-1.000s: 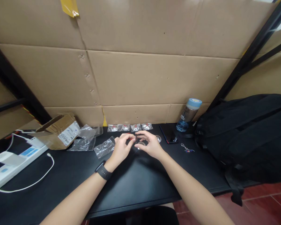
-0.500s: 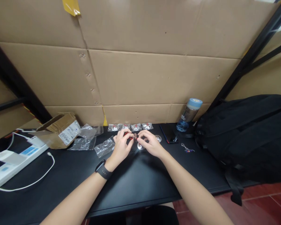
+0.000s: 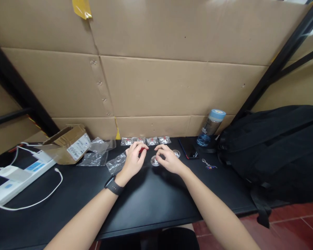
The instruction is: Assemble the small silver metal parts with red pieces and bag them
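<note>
My left hand (image 3: 135, 158) is closed on a small red piece (image 3: 144, 149), mostly covered by the fingers. To its right, my right hand (image 3: 169, 159) is curved with thumb and index apart, and nothing shows between them. Its thumb is close to a clear round disc (image 3: 154, 161) with a shiny centre; whether they touch I cannot tell. A second clear disc (image 3: 176, 153) lies behind the right hand. Along the cardboard wall sits a row of several small plastic-wrapped packets (image 3: 152, 140) with red middles. An opened clear plastic bag (image 3: 116, 163) lies beside my left hand.
On the left are a torn cardboard box (image 3: 67, 146), more clear bags (image 3: 95, 159) and a white power strip (image 3: 21, 184) with cables. A phone (image 3: 188, 149), keychain (image 3: 210, 165), water bottle (image 3: 211, 128) and black backpack (image 3: 273, 152) are on the right.
My hands, which met at a small dark red thing, have moved apart. The red piece stays with my left hand, and the near disc is less covered.
</note>
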### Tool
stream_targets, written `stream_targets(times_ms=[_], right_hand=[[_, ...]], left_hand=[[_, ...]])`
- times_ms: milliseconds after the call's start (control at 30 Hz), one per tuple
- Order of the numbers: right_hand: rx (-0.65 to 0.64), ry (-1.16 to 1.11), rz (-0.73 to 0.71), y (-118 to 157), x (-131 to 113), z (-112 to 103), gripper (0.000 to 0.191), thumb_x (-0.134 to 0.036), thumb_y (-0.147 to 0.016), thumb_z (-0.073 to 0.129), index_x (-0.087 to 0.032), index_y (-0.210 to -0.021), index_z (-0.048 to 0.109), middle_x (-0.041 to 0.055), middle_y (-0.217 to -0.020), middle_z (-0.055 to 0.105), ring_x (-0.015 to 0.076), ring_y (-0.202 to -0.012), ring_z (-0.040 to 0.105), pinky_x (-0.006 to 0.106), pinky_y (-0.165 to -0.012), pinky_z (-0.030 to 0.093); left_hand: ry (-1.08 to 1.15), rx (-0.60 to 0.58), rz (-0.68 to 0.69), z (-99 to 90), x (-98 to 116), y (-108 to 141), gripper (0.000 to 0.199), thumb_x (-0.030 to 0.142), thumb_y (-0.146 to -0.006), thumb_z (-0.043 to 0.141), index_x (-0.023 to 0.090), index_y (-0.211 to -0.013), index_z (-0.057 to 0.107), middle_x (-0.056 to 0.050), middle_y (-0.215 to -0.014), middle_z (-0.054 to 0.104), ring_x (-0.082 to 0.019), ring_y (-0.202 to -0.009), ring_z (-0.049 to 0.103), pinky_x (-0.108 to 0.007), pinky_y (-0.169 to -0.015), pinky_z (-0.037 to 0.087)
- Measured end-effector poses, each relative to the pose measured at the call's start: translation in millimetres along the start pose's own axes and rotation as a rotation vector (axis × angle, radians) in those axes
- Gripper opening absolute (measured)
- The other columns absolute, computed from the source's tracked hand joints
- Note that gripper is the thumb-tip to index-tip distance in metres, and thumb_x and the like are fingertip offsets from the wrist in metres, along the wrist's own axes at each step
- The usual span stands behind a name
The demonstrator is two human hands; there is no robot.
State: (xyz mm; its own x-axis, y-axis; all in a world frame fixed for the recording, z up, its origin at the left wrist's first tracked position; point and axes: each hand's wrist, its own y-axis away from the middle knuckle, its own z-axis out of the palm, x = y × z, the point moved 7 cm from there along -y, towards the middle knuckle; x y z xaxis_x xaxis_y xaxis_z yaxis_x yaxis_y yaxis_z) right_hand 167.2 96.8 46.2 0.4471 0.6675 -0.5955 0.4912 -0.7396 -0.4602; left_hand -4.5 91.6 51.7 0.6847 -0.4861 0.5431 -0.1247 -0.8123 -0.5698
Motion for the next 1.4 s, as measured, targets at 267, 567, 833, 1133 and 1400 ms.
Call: stream_targets(times_ms=[267, 567, 833, 1133, 1400], right_hand=[[0.006, 0.125, 0.068, 1.3, 20.0, -26.1, 0.012, -0.017, -0.081, 0.064, -0.019, -0.070, 0.064, 0.0077, -0.114, 0.063, 0.0230, -0.109, 0.060, 0.039, -0.100, 0.043], [-0.219, 0.215, 0.136, 13.4, 38.9, -34.4, 0.012, -0.014, -0.080, 0.064, -0.018, -0.070, 0.071, 0.0086, -0.108, 0.068, 0.0204, -0.096, 0.065, 0.032, -0.089, 0.048], [-0.272, 0.220, 0.103, 14.9, 39.3, -26.4, 0.011, -0.014, -0.080, 0.065, -0.019, -0.084, 0.074, 0.0048, -0.088, 0.069, 0.0175, -0.082, 0.064, 0.028, -0.080, 0.048], [-0.304, 0.281, 0.154, 12.4, 45.5, -8.3, 0.025, -0.015, -0.078, 0.070, -0.026, -0.100, 0.078, 0.0013, -0.084, 0.072, 0.0148, -0.074, 0.064, 0.023, -0.071, 0.044], [-0.275, 0.417, 0.198, 11.1, 44.2, -3.5, 0.013, -0.012, -0.080, 0.069, -0.023, -0.078, 0.074, 0.0024, -0.080, 0.073, 0.0173, -0.074, 0.066, 0.025, -0.068, 0.042]], left_hand=[[-0.076, -0.353, 0.181, 41.7, 0.2, 16.9, 0.027, 0.023, -0.098, 0.045, 0.029, -0.119, 0.062, -0.005, -0.125, 0.065, -0.023, -0.120, 0.054, -0.040, -0.097, 0.036], [-0.086, -0.478, 0.277, 61.3, 9.0, 24.5, 0.026, 0.032, -0.099, 0.049, 0.033, -0.115, 0.069, -0.005, -0.115, 0.072, -0.024, -0.119, 0.052, -0.043, -0.100, 0.031], [-0.129, -0.396, 0.266, 50.2, 3.6, 17.5, 0.020, 0.032, -0.097, 0.055, 0.031, -0.094, 0.075, -0.003, -0.096, 0.074, -0.023, -0.104, 0.055, -0.041, -0.090, 0.028], [-0.276, -0.307, 0.258, 44.6, 3.3, 15.8, 0.022, 0.028, -0.098, 0.051, 0.024, -0.086, 0.068, -0.006, -0.093, 0.070, -0.026, -0.106, 0.051, -0.044, -0.089, 0.026], [-0.265, -0.218, 0.223, 28.0, 13.6, 11.6, 0.023, 0.026, -0.102, 0.042, 0.023, -0.094, 0.064, -0.008, -0.105, 0.068, -0.025, -0.112, 0.050, -0.044, -0.093, 0.029]])
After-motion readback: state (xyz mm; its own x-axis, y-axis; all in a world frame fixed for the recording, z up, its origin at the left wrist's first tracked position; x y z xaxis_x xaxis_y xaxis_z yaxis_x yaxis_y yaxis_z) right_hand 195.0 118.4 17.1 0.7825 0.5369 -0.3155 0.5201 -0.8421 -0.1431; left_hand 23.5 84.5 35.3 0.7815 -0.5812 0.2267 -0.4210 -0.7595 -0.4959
